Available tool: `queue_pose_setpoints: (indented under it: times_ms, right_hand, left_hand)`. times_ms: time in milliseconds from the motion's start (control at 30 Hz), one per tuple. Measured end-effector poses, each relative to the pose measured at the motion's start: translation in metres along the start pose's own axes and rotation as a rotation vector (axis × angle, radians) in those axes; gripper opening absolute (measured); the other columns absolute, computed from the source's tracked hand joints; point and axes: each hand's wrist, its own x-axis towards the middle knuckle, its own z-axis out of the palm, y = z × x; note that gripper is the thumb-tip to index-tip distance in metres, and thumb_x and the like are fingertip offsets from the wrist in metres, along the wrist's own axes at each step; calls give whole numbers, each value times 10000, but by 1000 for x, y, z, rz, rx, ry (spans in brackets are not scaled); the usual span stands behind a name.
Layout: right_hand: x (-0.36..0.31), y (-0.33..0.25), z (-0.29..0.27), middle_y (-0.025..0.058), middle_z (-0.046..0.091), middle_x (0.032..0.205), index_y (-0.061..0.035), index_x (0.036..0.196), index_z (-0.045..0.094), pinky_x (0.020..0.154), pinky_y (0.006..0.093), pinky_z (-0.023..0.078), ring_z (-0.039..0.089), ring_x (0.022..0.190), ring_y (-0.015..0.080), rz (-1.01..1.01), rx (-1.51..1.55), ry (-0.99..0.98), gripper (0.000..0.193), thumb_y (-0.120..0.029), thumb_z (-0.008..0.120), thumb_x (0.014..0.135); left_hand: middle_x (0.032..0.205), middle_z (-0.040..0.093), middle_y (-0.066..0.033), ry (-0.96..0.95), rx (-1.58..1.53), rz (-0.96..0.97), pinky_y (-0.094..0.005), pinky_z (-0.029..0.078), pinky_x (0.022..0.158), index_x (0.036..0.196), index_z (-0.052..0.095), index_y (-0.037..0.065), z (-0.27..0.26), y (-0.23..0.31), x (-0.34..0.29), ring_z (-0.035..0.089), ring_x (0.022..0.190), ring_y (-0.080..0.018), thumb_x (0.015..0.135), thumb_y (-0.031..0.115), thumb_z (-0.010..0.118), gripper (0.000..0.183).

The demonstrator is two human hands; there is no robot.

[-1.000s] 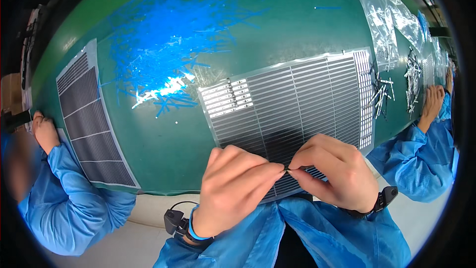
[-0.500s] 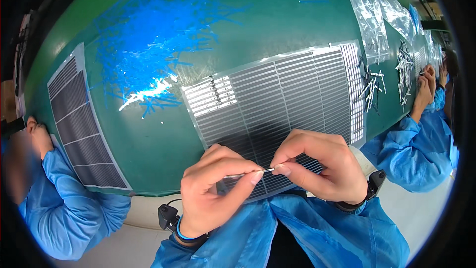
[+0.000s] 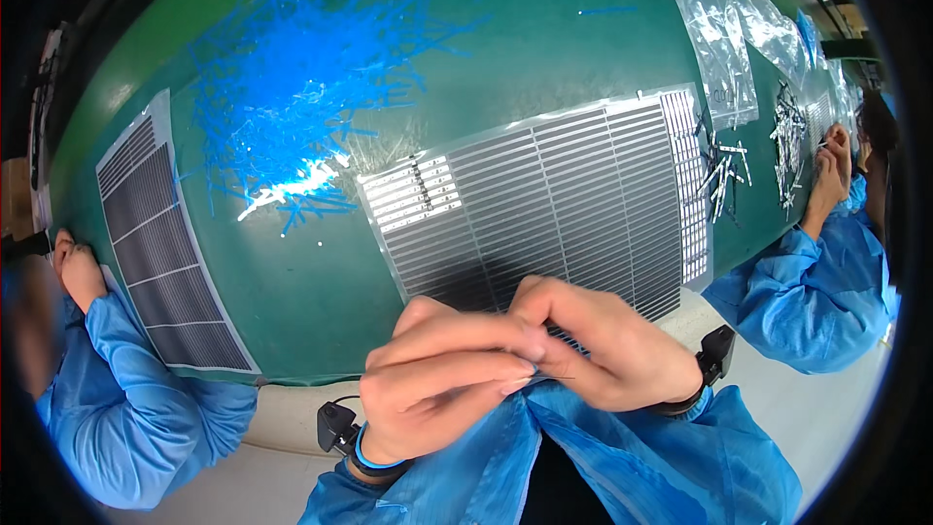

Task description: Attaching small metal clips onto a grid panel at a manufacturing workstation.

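My left hand (image 3: 442, 384) and my right hand (image 3: 607, 350) meet fingertip to fingertip over the near edge of a striped sheet. Both are closed in a pinch. Between them is a thin narrow strip (image 3: 554, 378), mostly hidden by my fingers; only a fine dark end shows below the right fingers. Under and beyond the hands lies the sheet (image 3: 573, 194) of dark parallel strips in clear film. White strips with small black marks (image 3: 408, 196) lie across its left end, and a white, marked band (image 3: 688, 185) runs down its right end.
A heap of thin blue strips (image 3: 301, 58) covers the far left of the green table (image 3: 525, 49). Another striped sheet (image 3: 160, 253) lies left. Small black-and-white pieces (image 3: 724, 170) and clear plastic bags (image 3: 714, 49) are at right. Co-workers in blue sleeves (image 3: 807, 292) sit on either side.
My hands have drawn together and slightly nearer to me. The strip, visible between the fingertips before, is now mostly covered. My right hand has moved left and down.
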Motion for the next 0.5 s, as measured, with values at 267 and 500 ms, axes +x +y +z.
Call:
queue_pose_setpoints:
  times_ms: [267, 500]
  right_hand:
    - [-1, -2, 5, 127, 664, 877, 28, 998, 689, 657, 329, 519, 655, 749, 235, -116, -196, 350, 72, 3, 702, 931]
    - [-2, -13, 2, 117, 693, 883, 13, 953, 698, 657, 341, 550, 684, 767, 256, -182, -382, 268, 216, -7, 837, 789]
  left_hand:
    - [909, 798, -51, 62, 172, -77, -283, 360, 703, 854, 815, 52, -10, 3, -2, 579, 742, -113, 704, -11, 826, 163]
    - [940, 799, -41, 63, 242, -92, -277, 374, 721, 886, 825, 61, -13, 9, -1, 573, 766, -112, 723, -5, 836, 176]
